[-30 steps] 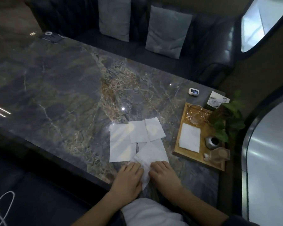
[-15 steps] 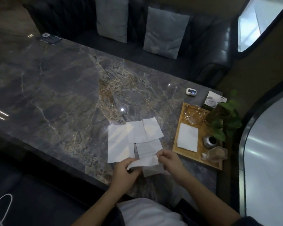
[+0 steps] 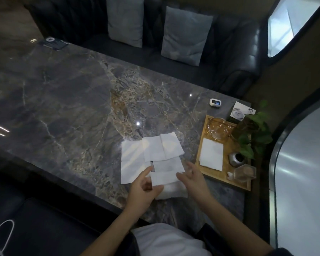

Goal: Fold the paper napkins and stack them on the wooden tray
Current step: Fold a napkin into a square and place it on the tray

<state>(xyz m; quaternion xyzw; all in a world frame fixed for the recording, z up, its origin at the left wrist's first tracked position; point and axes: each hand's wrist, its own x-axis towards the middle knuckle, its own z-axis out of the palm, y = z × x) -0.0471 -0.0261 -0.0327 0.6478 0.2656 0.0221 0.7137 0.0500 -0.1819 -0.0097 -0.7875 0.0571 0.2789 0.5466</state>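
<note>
A white paper napkin (image 3: 169,183) lies half folded at the table's near edge, its top flap doubled over toward me. My left hand (image 3: 143,190) pinches its left edge with the thumb on top and the index finger pointing away. My right hand (image 3: 192,179) hovers at the napkin's right edge with straight, spread fingers that hold nothing. Several flat napkins (image 3: 153,149) lie overlapped just beyond. To the right stands the wooden tray (image 3: 220,177), and one folded napkin (image 3: 211,154) lies on it.
The tray also carries an amber glass dish (image 3: 218,128), a small metal pot (image 3: 236,158) and a glass jar (image 3: 245,172). A leafy plant (image 3: 253,132) overhangs its far right side. A small white device (image 3: 215,102) and a card (image 3: 242,111) lie behind it on the marble table (image 3: 72,111).
Both hands lifted the near napkin off the table and folded it over. The right hand has since let go and opened; the left still pinches the edge.
</note>
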